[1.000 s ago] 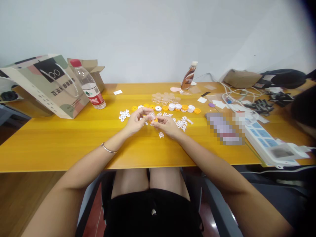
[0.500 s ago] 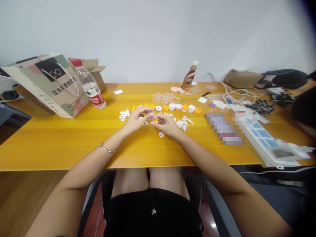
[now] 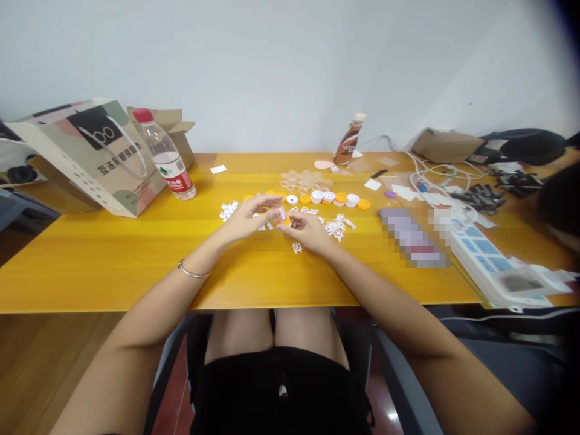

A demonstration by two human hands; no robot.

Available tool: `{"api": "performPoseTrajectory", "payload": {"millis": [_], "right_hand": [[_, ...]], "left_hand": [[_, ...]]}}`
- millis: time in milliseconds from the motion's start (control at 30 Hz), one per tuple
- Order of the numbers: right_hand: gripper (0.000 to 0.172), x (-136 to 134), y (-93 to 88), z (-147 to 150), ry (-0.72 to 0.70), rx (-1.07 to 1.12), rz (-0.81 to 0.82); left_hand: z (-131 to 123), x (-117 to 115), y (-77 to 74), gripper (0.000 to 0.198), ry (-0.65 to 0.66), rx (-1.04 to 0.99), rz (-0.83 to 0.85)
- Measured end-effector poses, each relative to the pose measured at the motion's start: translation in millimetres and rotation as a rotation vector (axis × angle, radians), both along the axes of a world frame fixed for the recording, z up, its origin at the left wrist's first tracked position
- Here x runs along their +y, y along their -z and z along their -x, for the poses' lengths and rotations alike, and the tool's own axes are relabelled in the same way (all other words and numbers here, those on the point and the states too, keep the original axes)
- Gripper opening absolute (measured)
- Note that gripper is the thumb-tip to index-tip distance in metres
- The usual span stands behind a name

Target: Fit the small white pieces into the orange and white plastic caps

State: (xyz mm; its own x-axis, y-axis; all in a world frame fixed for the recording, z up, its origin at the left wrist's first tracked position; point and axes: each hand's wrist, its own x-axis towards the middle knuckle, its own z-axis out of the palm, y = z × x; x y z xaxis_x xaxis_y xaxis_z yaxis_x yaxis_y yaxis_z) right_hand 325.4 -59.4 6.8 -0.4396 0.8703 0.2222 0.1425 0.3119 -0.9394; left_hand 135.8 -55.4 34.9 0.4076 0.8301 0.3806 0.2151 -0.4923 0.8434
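Over the middle of the table, my left hand (image 3: pixel 250 219) is closed, its thumb and fingers around a small clear plastic cover (image 3: pixel 281 213). My right hand (image 3: pixel 309 231) pinches an orange round cap (image 3: pixel 285 222) directly below it. The cover and the cap touch or nearly touch; fingers hide how they meet. Beyond the hands runs a row of white and orange round caps (image 3: pixel 328 197). White openwork plastic pieces (image 3: pixel 334 227) lie right of my right hand, and a single one (image 3: pixel 297 248) lies in front. Small white parts (image 3: pixel 228 209) are heaped by my left hand.
More clear covers (image 3: pixel 304 180) stand behind the row. A red-capped water bottle (image 3: pixel 168 158) and a paper bag (image 3: pixel 97 157) stand left. At the back is a brown drink bottle (image 3: pixel 348 140). Rightward are a blurred-out flat object (image 3: pixel 414 237), a power strip (image 3: pixel 487 257) and white cables (image 3: pixel 421 169).
The clear cover has tilted slightly more upright between my hands, above the orange cap. My left wrist has shifted a little to the left. Both hands keep their hold.
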Motion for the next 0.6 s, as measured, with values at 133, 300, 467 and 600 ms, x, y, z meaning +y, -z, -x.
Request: {"api": "performPoseTrajectory", "payload": {"millis": [133,300,467,600], "right_hand": [[0.030,-2.4,-0.3,-1.3,-0.021,-0.042,0.006],[0.033,-2.0,0.7,0.3,-0.208,0.177,0.236],[0.030,-0.1,-2.9,-1.1,-0.132,0.153,0.165],[0.034,-0.4,-3.1,-2.4,-0.112,0.032,0.113]], "left_hand": [[-1.9,0.6,3.0,0.023,-0.109,0.083,-0.089],[6.9,-3.7,-7.2,0.025,0.200,-0.028,-0.017],[3.7,-7.2,-8.9,0.038,0.194,0.002,-0.021],[1.9,-4.2,-5.4,0.031,-0.063,0.091,-0.072]]}}
